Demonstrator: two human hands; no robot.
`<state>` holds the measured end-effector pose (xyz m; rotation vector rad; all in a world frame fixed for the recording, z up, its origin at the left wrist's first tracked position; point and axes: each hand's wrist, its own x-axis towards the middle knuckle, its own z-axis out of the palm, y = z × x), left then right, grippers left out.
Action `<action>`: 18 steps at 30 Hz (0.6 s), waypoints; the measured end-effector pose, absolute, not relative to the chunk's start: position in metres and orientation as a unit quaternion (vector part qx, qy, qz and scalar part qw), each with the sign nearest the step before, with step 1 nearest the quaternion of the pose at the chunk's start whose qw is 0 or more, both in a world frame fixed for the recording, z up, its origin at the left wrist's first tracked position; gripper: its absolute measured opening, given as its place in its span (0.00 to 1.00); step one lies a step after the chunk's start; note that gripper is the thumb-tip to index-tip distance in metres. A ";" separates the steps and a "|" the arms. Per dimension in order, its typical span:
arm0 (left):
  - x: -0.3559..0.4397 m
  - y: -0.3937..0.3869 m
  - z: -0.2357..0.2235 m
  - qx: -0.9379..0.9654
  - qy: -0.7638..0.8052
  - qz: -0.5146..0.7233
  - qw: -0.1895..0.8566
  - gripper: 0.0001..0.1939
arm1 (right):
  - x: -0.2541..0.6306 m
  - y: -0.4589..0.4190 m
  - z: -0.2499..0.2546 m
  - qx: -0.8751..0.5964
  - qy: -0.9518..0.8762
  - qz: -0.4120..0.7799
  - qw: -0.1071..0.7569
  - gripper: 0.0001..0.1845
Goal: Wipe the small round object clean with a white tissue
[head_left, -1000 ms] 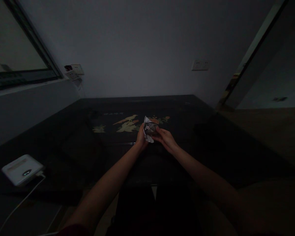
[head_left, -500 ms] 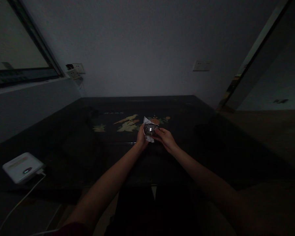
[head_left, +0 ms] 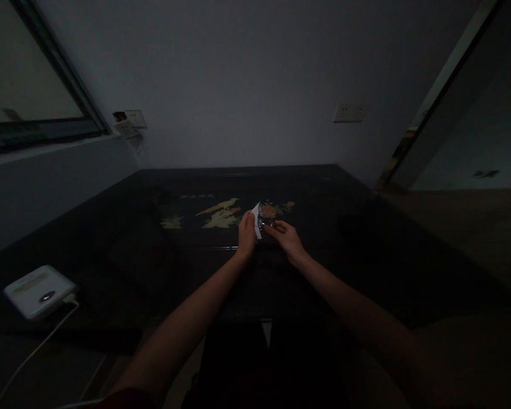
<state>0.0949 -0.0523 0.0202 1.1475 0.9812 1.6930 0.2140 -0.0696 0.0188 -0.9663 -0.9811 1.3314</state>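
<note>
Over the middle of the dark tabletop (head_left: 221, 284), both hands meet around a small, shiny, dark, roundish object (head_left: 264, 220) that looks like glass. A white piece of paper or tissue (head_left: 256, 218) is between that object and my left hand (head_left: 246, 234), whose fingers are closed on the paper. My right hand (head_left: 288, 238) grips the object's near right side with thumb and fingers. Dim light and the hands hide much of its shape, so I cannot tell its exact kind.
A painted bird (head_left: 225, 204) and flowers decorate the table behind my hands. At the left stands a white box-shaped device (head_left: 38, 289) with a plugged-in white cable (head_left: 38, 346). Sockets (head_left: 349, 112) are on the wall behind; a window is at the left.
The shiny object has turned and shifted slightly right. The paper, spread around it before, now shows as a narrow upright fold beside my left hand, whose fingers have come further round.
</note>
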 end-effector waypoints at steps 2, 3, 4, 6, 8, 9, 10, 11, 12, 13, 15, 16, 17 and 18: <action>0.093 -0.056 0.022 0.516 0.401 0.660 0.371 0.15 | 0.214 -0.070 0.019 -0.417 -0.427 0.558 0.576 0.24; 0.092 -0.057 0.023 0.543 0.401 0.652 0.346 0.15 | 0.214 -0.071 0.019 -0.419 -0.430 0.554 0.577 0.24; 0.092 -0.059 0.024 0.568 0.399 0.644 0.323 0.15 | 0.215 -0.071 0.020 -0.420 -0.433 0.551 0.577 0.24; 0.091 -0.061 0.025 0.606 0.392 0.630 0.285 0.15 | 0.215 -0.072 0.020 -0.422 -0.434 0.546 0.579 0.23; 0.090 -0.062 0.026 0.625 0.386 0.624 0.266 0.14 | 0.215 -0.072 0.021 -0.425 -0.429 0.546 0.581 0.24; 0.090 -0.062 0.027 0.627 0.385 0.623 0.266 0.14 | 0.215 -0.072 0.022 -0.426 -0.424 0.549 0.582 0.24; 0.090 -0.062 0.028 0.623 0.385 0.624 0.273 0.14 | 0.215 -0.072 0.022 -0.425 -0.418 0.554 0.582 0.24; 0.090 -0.061 0.028 0.613 0.386 0.627 0.286 0.13 | 0.215 -0.072 0.022 -0.421 -0.412 0.560 0.582 0.24; 0.090 -0.060 0.029 0.599 0.388 0.631 0.305 0.13 | 0.215 -0.073 0.023 -0.417 -0.408 0.568 0.581 0.23; 0.090 -0.059 0.029 0.580 0.390 0.636 0.328 0.13 | 0.215 -0.073 0.023 -0.411 -0.404 0.577 0.579 0.23; 0.090 -0.055 0.027 0.529 0.396 0.647 0.381 0.12 | 0.215 -0.073 0.023 -0.402 -0.396 0.594 0.573 0.22; 0.090 -0.052 0.026 0.499 0.399 0.653 0.407 0.12 | 0.215 -0.073 0.023 -0.397 -0.392 0.602 0.571 0.21; 0.090 -0.049 0.025 0.469 0.400 0.659 0.431 0.12 | 0.215 -0.073 0.023 -0.391 -0.388 0.609 0.570 0.21; 0.091 -0.047 0.023 0.440 0.401 0.663 0.454 0.12 | 0.215 -0.073 0.023 -0.385 -0.387 0.615 0.569 0.20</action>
